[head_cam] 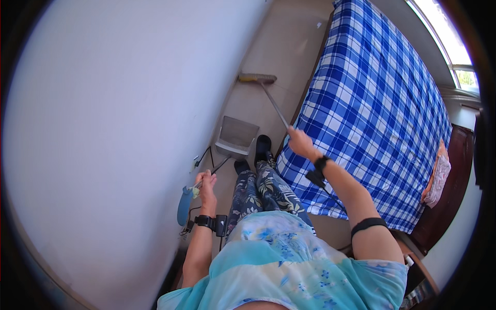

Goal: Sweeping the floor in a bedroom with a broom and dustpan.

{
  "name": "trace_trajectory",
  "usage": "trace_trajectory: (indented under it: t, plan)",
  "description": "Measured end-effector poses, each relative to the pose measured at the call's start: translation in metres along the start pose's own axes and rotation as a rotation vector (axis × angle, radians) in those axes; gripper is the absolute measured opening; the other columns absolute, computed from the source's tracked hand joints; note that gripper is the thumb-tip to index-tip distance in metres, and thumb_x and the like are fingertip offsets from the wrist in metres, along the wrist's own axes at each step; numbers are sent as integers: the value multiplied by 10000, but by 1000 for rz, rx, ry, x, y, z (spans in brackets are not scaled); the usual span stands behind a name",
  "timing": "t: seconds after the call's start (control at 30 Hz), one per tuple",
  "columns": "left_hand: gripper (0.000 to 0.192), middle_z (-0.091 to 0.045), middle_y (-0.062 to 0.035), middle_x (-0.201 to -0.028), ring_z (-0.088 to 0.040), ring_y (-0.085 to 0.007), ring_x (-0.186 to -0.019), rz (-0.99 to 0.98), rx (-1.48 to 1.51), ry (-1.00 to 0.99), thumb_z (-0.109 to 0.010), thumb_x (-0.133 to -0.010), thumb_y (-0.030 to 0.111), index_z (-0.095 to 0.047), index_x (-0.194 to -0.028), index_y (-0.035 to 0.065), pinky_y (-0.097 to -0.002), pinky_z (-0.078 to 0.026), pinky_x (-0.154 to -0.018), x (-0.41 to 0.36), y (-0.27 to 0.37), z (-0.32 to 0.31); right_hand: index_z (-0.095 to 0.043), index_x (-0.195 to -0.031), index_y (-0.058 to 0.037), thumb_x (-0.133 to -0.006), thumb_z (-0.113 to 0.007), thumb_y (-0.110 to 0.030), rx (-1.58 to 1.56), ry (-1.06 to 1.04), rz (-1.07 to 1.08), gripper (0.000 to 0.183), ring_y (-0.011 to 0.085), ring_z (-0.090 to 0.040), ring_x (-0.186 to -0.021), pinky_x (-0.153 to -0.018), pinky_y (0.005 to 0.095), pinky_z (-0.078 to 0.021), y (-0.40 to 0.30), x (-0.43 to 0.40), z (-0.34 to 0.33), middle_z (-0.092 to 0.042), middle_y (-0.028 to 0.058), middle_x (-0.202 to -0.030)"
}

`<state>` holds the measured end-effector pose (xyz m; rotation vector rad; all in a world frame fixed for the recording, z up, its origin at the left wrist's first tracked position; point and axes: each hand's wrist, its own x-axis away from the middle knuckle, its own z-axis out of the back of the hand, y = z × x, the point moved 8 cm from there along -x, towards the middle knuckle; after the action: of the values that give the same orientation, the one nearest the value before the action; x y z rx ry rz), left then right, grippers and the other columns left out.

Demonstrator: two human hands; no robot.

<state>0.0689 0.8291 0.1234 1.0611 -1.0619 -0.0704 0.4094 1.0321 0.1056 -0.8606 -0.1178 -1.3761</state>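
My right hand [301,143] grips the pole of a broom [274,104] beside the bed. The broom's bristled head [257,78], partly yellow, rests on the floor near the wall. In my left hand [207,186] is the handle of a long-handled dustpan [238,133]. Its grey pan lies on the floor in front of my feet, its wide mouth facing away from me and a row of teeth across the inside. A blue piece [185,207] hangs by the handle's upper end, below my left hand.
A white wall [116,116] runs along the left. A bed with a blue and white checked cover [356,116] fills the right side. Between them lies a narrow strip of tiled floor [286,50] with a small white scrap [319,25]. A black cord [205,155] leaves a wall socket.
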Motion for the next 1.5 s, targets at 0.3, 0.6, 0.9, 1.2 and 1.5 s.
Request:
trace_trajectory:
  t: [0.3, 0.6, 0.9, 1.2, 1.5]
  plan:
    - [208, -575, -110, -910, -612, -242, -916, 15, -31, 111, -595, -888, 216, -514, -906, 24, -354, -502, -850, -6, -16, 31, -541, -1235, -7, -737, -625, -16, -589, -180, -287, 505, 89, -464, -386, -347, 242, -366, 38, 75, 82, -520, 29, -574]
    - [198, -559, -94, -914, -605, -258, -953, 68, -5, 31, -590, -892, 209, -487, -887, 41, -363, -487, -883, -5, -35, 45, -514, -742, -23, -776, -527, -42, -663, 257, -365, 41, 145, -446, -347, -306, 293, -313, 83, -79, 87, -452, 33, -483]
    - [182, -564, -59, -871, -610, -189, -880, 31, 2, -2, -595, -887, 201, -499, -841, 53, -299, -502, -815, -9, -24, 47, -553, -829, 85, -735, -488, -19, -510, 127, -378, 155, 307, -631, -529, -482, 398, -506, 32, 6, 1, -599, 208, -694]
    - [218, -537, 17, -666, -505, -51, -622, -142, -99, -170, -626, -866, 216, -522, -745, 68, -188, -404, -566, -10, -25, 39, -467, -793, -4, -725, -567, -55, -501, -177, -210, 131, 199, -550, -411, -370, 332, -411, -50, 182, -118, -491, 91, -540]
    - [297, -430, 41, -605, -370, -50, -569, -285, -164, -313, -608, -867, 228, -441, -671, 80, -225, -300, -511, -3, -41, 66, -608, -978, -12, -730, -612, -66, -837, -184, -411, 253, 97, -471, -409, -359, 253, -356, -68, 305, -101, -486, 25, -546]
